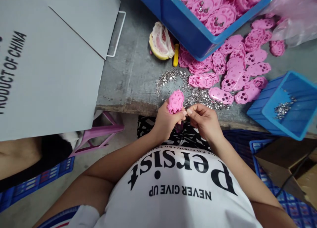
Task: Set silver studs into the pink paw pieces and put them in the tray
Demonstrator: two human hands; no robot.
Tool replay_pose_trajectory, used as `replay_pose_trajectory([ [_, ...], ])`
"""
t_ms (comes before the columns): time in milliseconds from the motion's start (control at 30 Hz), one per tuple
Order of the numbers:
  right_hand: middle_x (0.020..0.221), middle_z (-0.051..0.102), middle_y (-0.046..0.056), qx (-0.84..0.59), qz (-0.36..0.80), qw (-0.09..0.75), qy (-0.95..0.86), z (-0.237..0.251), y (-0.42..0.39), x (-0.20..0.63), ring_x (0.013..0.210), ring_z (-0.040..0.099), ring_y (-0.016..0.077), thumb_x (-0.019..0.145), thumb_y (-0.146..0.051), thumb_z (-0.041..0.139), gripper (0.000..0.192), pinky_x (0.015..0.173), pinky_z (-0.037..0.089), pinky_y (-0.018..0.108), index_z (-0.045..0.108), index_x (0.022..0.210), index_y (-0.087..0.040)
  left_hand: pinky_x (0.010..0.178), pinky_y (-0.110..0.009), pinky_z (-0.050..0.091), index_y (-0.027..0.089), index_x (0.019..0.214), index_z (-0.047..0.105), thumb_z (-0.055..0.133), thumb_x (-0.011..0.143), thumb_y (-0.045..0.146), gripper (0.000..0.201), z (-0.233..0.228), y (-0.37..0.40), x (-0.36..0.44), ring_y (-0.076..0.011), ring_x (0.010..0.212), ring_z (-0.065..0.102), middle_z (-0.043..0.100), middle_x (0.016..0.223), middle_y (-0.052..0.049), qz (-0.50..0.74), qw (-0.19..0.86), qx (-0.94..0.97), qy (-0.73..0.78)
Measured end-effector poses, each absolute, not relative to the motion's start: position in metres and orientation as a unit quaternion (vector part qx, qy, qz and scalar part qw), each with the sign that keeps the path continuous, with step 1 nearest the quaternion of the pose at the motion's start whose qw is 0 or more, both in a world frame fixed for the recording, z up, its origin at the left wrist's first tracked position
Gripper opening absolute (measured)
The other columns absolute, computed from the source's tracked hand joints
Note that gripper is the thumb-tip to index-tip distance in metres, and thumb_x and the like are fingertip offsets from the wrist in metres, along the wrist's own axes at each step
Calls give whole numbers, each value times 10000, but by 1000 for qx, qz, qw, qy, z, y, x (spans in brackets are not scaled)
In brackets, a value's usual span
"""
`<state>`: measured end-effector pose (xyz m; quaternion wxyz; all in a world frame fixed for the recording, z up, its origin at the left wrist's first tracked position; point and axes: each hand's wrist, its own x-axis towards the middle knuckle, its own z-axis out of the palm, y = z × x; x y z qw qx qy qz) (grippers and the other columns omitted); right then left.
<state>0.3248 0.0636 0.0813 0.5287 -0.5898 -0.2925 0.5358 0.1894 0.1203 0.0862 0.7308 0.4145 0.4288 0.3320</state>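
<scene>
My left hand (167, 121) is closed around a pink plastic casing (176, 101) with small holes and slots, held upright just over the table's front edge. Close beside it, my right hand (204, 119) pinches thumb and forefinger together near the left thumb; whatever lies between those fingertips is too small to make out. Just beyond the hands, many tiny shiny metal pieces (200, 97) are spread on the table. Behind them lie several loose pink casing parts (232, 77), some with round dark holes.
A large blue bin (188, 31) full of pink parts stands at the back. At right is a small blue bin (279, 112) with metal pieces inside. Half a cut fruit (160, 44) and a yellow handle (176, 55) lie behind. A grey carton (56, 62) blocks the left.
</scene>
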Motion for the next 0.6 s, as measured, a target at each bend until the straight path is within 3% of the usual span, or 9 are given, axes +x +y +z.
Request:
replay_pose_trajectory([
  [67, 618, 566, -33, -598, 502, 545, -304, 81, 63, 326, 465, 396, 90, 775, -552, 839, 387, 423, 321, 249, 644, 722, -221, 566, -257, 411, 190, 891, 575, 808, 754, 287, 287, 86, 120, 190, -100, 590, 547, 620, 706, 21, 327, 758, 390, 408],
  [133, 791, 637, 9, -607, 452, 561, -335, 83, 62, 328, 587, 548, 130, 816, -486, 820, 309, 511, 465, 288, 666, 724, -235, 577, -272, 422, 191, 930, 576, 733, 843, 456, 321, 88, 120, 190, -127, 634, 581, 633, 752, -11, 318, 802, 344, 372],
  [233, 1092, 659, 66, -611, 400, 563, -386, 90, 61, 330, 1033, 677, 248, 844, -397, 798, 240, 792, 603, 398, 683, 698, -247, 657, -323, 493, 188, 1021, 593, 582, 913, 581, 408, 93, 120, 189, -205, 814, 673, 693, 934, -88, 301, 846, 293, 327],
  [300, 1215, 649, 81, -612, 395, 556, -400, 93, 60, 329, 1234, 620, 292, 845, -358, 787, 210, 944, 589, 471, 689, 698, -246, 777, -367, 541, 202, 1147, 589, 616, 893, 522, 410, 97, 118, 187, -257, 1026, 690, 704, 1135, -115, 303, 855, 293, 302],
  [400, 1185, 695, 82, -614, 388, 561, -398, 94, 58, 326, 1320, 574, 304, 842, -311, 772, 177, 1098, 496, 552, 693, 695, -249, 948, -439, 550, 259, 1352, 519, 670, 842, 407, 552, 100, 116, 183, -291, 1260, 627, 643, 1369, -99, 297, 868, 303, 258],
  [500, 1068, 730, 70, -608, 378, 576, -394, 93, 57, 325, 1334, 562, 299, 833, -275, 769, 183, 1146, 438, 569, 688, 669, -262, 1034, -500, 533, 306, 1443, 457, 681, 816, 387, 671, 99, 114, 179, -308, 1372, 561, 610, 1429, -83, 283, 867, 328, 245],
  [600, 1094, 729, 67, -600, 395, 571, -397, 92, 56, 324, 1287, 593, 298, 824, -265, 768, 166, 1136, 444, 566, 690, 677, -261, 1054, -546, 528, 311, 1463, 442, 649, 838, 452, 674, 98, 113, 177, -326, 1406, 536, 602, 1434, -94, 286, 852, 360, 251],
])
